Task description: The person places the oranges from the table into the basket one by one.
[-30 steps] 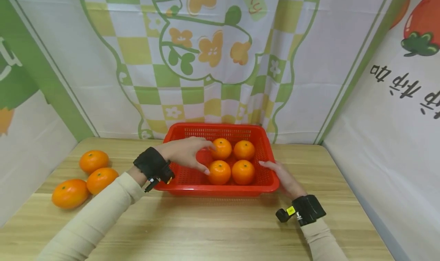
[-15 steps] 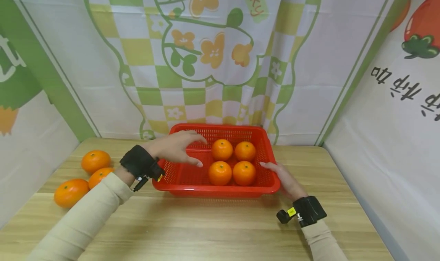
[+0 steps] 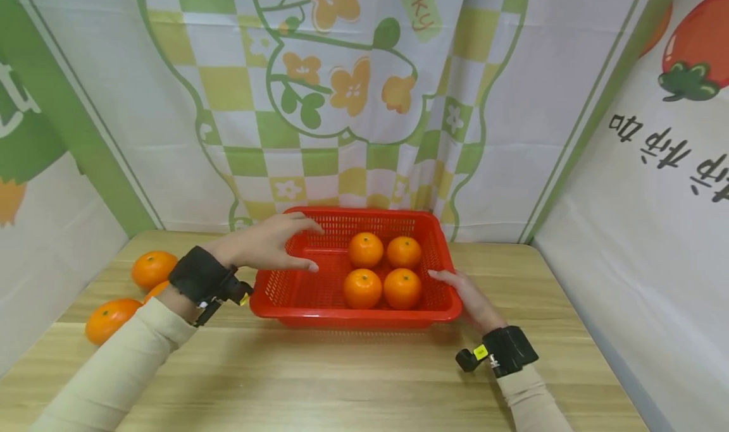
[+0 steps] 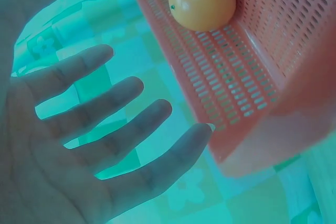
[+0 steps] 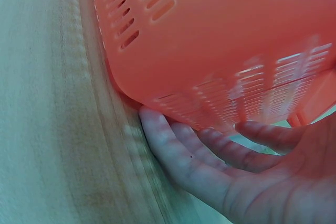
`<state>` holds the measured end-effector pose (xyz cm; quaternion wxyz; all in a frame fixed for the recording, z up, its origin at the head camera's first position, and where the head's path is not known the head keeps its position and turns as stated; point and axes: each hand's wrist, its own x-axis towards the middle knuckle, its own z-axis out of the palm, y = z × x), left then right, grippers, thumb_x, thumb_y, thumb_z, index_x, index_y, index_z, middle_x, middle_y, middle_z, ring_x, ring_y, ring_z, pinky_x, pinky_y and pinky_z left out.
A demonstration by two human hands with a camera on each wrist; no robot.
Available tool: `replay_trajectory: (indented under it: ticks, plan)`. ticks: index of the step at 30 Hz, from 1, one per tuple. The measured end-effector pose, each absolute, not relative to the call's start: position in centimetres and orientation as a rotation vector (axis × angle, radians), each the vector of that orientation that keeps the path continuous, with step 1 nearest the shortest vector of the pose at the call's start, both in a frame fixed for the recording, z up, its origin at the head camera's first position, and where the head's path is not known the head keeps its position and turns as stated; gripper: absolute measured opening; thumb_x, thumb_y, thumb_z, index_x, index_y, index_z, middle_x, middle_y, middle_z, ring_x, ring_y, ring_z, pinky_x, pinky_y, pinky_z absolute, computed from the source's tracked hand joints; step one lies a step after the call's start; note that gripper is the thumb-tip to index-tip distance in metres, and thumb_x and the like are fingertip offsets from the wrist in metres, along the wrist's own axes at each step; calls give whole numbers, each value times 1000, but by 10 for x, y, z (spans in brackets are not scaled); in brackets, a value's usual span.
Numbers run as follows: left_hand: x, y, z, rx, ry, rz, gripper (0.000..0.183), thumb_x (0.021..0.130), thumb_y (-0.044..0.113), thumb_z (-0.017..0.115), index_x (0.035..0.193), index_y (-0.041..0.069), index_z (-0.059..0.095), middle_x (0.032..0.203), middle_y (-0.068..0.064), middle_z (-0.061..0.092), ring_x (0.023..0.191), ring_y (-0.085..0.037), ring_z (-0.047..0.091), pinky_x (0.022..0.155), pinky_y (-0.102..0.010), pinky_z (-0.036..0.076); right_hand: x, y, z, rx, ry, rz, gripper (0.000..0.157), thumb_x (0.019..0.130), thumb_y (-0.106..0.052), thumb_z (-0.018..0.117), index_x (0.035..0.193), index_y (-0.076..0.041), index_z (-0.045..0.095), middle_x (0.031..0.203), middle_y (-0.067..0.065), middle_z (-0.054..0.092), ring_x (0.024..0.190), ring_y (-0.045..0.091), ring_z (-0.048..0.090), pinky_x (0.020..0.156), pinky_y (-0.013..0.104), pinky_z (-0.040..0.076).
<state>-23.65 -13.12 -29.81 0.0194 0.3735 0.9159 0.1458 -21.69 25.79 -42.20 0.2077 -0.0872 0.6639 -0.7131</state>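
Left hand (image 3: 266, 243) hovers splayed and empty; right hand (image 3: 474, 299) grips the red basket (image 3: 353, 314) on the right.

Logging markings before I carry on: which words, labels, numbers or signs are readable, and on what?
"cky": pale green strip on checked fabric curtain; start of word cut off.
Dark characters on white right-hand wall sheet: slanted, partly cut off, not surely readable.
White lettering on green left-hand wall sheet: cut off, unreadable.
Yellow sticker on black right-wrist camera: too small.
Red plastic basket: none visible.
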Motion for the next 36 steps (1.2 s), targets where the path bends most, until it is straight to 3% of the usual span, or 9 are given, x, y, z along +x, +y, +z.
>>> replay_trajectory:
  ticks: [8, 15, 21, 32, 36]
  plan:
    - [-235, -151, -299, 1121, 2894, 470, 65, 78, 56, 67, 124, 12, 54, 127, -12, 55, 121, -34, 41, 94, -56, 41, -217, 256, -423, -216, 1852, -1985, 63, 95, -37, 52, 142, -2, 31, 125, 21, 54, 106, 43, 54, 79, 41, 54]
    - [-235, -168, -293, 1117, 2938, 549, 60, 81, 52, 66, 120, 8, 54, 129, -19, 49, 108, -34, 51, 82, -51, 51, -217, 257, -422, -237, 1855, -1971, 62, 96, -38, 51, 143, -4, 29, 127, 24, 52, 105, 45, 53, 80, 42, 54]
    - [-236, -183, -294, 1093, 3029, 580, 45, 83, 38, 70, 117, 11, 57, 119, -11, 55, 101, -29, 57, 77, -47, 54, -217, 257, -420, -238, 1870, -1968, 63, 96, -38, 50, 143, -4, 28, 127, 23, 52, 102, 44, 55, 79, 41, 54]
    - [-227, -212, -302, 991, 3055, 637, 39, 87, 36, 67, 117, 12, 58, 114, -7, 56, 98, -26, 53, 70, -46, 55, -218, 257, -422, -229, 1859, -1971, 62, 96, -38, 50, 143, -4, 29, 126, 24, 52, 104, 46, 53, 78, 41, 54]
    - [-224, -221, -304, 944, 3089, 635, 42, 86, 42, 66, 115, 12, 60, 112, -7, 58, 98, -25, 53, 70, -47, 55, -217, 258, -422, -225, 1856, -1981, 63, 95, -38, 51, 143, -4, 29, 127, 25, 52, 104, 48, 52, 78, 41, 54]
